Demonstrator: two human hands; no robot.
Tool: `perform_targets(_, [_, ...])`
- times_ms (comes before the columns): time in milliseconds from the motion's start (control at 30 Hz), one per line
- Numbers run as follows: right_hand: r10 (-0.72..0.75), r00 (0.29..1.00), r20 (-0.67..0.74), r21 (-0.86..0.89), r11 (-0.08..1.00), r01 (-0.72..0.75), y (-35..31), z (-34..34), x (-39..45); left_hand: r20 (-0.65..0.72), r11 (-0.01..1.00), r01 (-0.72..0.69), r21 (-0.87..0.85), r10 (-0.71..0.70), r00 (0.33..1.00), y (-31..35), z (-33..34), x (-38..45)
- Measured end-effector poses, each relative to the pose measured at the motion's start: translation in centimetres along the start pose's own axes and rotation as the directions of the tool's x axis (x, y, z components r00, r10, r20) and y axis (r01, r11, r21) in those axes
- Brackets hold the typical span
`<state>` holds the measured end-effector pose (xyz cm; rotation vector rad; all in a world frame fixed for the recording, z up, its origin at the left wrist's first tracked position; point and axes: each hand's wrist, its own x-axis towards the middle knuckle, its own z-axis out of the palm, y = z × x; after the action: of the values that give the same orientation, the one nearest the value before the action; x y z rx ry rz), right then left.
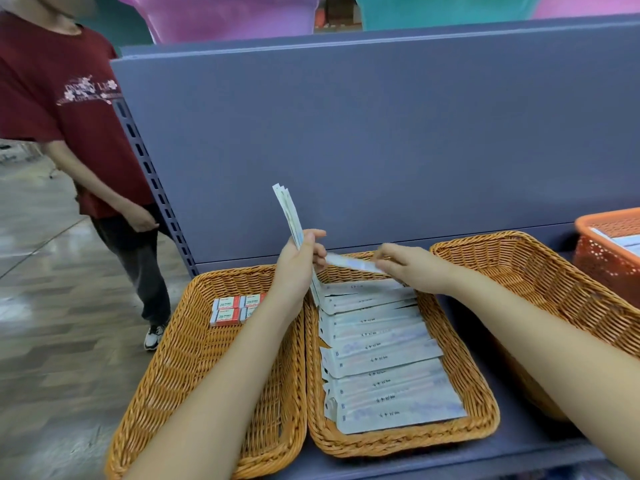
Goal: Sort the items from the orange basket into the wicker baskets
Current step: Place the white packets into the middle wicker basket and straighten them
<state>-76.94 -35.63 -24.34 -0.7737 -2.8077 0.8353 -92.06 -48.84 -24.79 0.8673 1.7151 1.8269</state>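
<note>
baskets sit in a row on the grey shelf (519, 455): three wicker ones, with the orange basket (602, 258) at the far right edge, a few pale packets showing inside it. my left hand (299, 261) is raised over the seam between the left wicker basket (180, 368) and the middle wicker basket (408, 441), fingers closed around a fan of packets (287, 209) that stands nearly upright, its top end tilted a little to the left. my right hand (405, 268) is over the back of the middle basket, pinching one end of a single packet (349, 263), which lies roughly level between my two hands; its other end reaches my left fingers, though i cannot tell whether they touch it. below, the middle basket is filled with a row of flat packets (388, 372) overlapping from back to front. the left basket holds four small red and white boxes (239, 308) grouped at its back, partly hidden by my left forearm. the right wicker basket (540, 271) shows only bare weave where my right arm does not cover it. a person in a dark red shirt (62, 109) stands on the floor left of the shelf.
</note>
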Motion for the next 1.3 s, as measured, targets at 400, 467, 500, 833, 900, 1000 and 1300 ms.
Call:
perform_targets(400, [-0.088,0.978,0.189,-0.33,0.932,0.148,0.6,2.4,-0.2,0.038,0.999,0.013,0.047,-0.015,0.999,0.0,0.1,-0.1])
perform_targets(467, [-0.095,0.982,0.163,-0.342,0.928,0.147,0.8,3.0,-0.1,0.042,0.999,0.01,0.051,-0.012,0.999,0.0,0.1,-0.1])
perform_targets(500, [-0.096,0.984,0.149,-0.354,0.924,0.144,0.9,3.1,-0.3,0.05,0.999,0.004,0.053,-0.007,0.999,0.0,0.2,-0.1])
perform_targets(833, [-0.144,0.984,-0.107,0.048,0.988,0.149,-3.2,3.5,1.1,0.033,1.0,-0.001,-0.004,0.001,0.999,0.0,1.0,-0.2])
perform_targets(900, [-0.101,0.981,-0.164,0.219,0.966,0.136,-4.8,4.1,1.5,0.042,1.0,0.021,-0.023,-0.02,0.999,0.1,1.0,-0.3])
perform_targets(1000, [-0.045,0.974,-0.223,0.298,0.948,0.112,-6.3,4.8,2.2,0.032,0.996,0.044,-0.074,-0.042,0.999,0.2,1.2,-0.5])
perform_targets(1300, [-0.065,0.937,-0.344,0.107,0.988,0.108,-7.0,5.4,2.2,0.047,0.997,0.047,-0.059,-0.044,0.998,0.0,1.0,-0.4])
